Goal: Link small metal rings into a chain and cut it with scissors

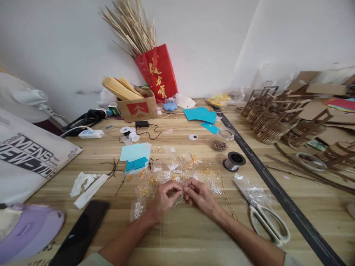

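Observation:
My left hand (164, 196) and my right hand (200, 195) meet over the wooden table (191, 236), fingertips almost touching. Both are closed in a pinch; whatever is between the fingers is too small to make out. A thin silver chain (177, 203) shows just below the fingertips. Around the hands lie small clear bags of gold beads (143, 191), silver rings (138, 210) and larger silver rings (215, 187). To the right of my right hand a gold chain (227, 199) stretches along the table.
Scissors (266, 218) and a wire spool (234, 162) lie to the right, with a jar of beads (220, 145) behind. At left are a black phone (80, 232) and white strips (91, 190). Blue cards (135, 153) sit beyond my left hand. Woven baskets (274, 125) crowd the right.

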Tool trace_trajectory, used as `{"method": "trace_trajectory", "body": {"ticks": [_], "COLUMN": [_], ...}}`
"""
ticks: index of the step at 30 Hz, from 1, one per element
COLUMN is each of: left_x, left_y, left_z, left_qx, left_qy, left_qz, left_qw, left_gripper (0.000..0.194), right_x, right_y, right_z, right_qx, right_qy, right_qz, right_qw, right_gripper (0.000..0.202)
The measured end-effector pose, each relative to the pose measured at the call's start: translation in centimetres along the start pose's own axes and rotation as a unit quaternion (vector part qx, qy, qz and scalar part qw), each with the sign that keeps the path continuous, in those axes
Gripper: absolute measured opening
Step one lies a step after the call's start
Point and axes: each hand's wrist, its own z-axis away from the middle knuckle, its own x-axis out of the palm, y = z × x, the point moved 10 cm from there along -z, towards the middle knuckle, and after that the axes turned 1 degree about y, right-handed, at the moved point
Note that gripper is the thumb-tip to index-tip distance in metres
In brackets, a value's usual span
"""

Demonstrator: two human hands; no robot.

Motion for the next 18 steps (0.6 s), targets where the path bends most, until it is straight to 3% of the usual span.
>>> {"method": "trace_trajectory", "body": {"ticks": [7, 18], "left_x": [0.0, 0.5], "left_y": [2.5, 4.9], "left_z": [0.3, 1.5], "left_qx": [0.123, 0.251], "left_qy": [0.012, 0.023], "left_qz": [-0.067, -0.167], "left_qw": [0.99, 0.953], "left_gripper": [0.015, 0.016], "right_x": [0.3, 0.7], "right_y": [1.1, 2.8], "right_z": [-0.4, -0.4], "right_qx": [0.06, 0.116], "right_qy": [-0.012, -0.022], "right_qz": [-0.074, -0.166], "right_qw": [0.995, 0.979], "right_gripper": [0.041, 0.038]}}
